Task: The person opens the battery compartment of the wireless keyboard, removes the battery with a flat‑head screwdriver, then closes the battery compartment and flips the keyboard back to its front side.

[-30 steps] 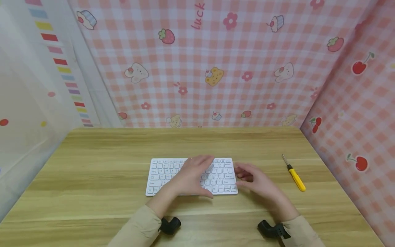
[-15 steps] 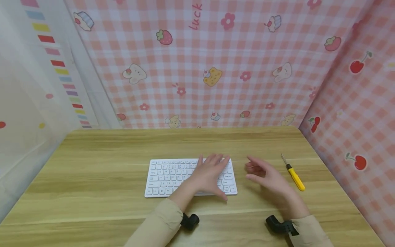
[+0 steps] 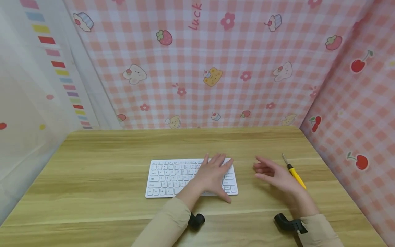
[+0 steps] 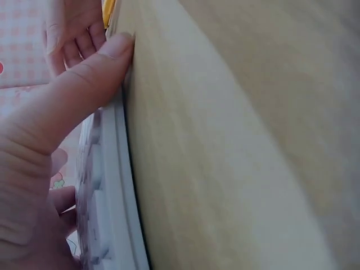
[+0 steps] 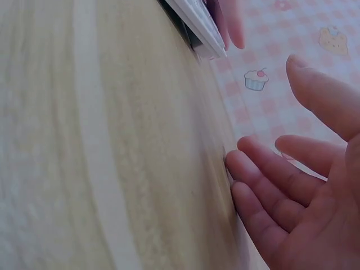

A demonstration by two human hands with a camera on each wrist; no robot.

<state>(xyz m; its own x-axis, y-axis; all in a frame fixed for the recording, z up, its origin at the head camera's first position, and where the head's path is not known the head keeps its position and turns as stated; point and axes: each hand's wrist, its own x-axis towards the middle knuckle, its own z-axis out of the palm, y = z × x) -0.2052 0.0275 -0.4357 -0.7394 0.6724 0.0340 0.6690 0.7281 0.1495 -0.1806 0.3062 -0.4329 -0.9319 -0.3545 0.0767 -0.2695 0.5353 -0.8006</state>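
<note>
A white keyboard (image 3: 172, 178) lies on the wooden table. Over its right part my left hand (image 3: 211, 176) is spread, fingertips at the far edge and thumb reaching past the near edge. In the left wrist view that thumb (image 4: 84, 84) crosses the keyboard's front edge, its tip close to the tabletop. My right hand (image 3: 277, 176) is right of the keyboard, palm turned inward and fingers loosely bent, with nothing in it. Just beyond it lies a yellow-handled screwdriver (image 3: 297, 177), its metal shaft pointing to the back and the handle's end partly hidden by the right wrist.
The wooden table (image 3: 102, 147) runs back to a pink checked cloth (image 3: 191, 51) with cartoon prints. A similar cloth (image 3: 370, 113) hangs along the right side, and a pale one (image 3: 27, 109) on the left. Black wrist cameras sit at both sleeves.
My left hand has slid right across the keyboard and spread its fingers. My right hand has moved away from the keyboard's right end toward the screwdriver. Keyboard and screwdriver have stayed put.
</note>
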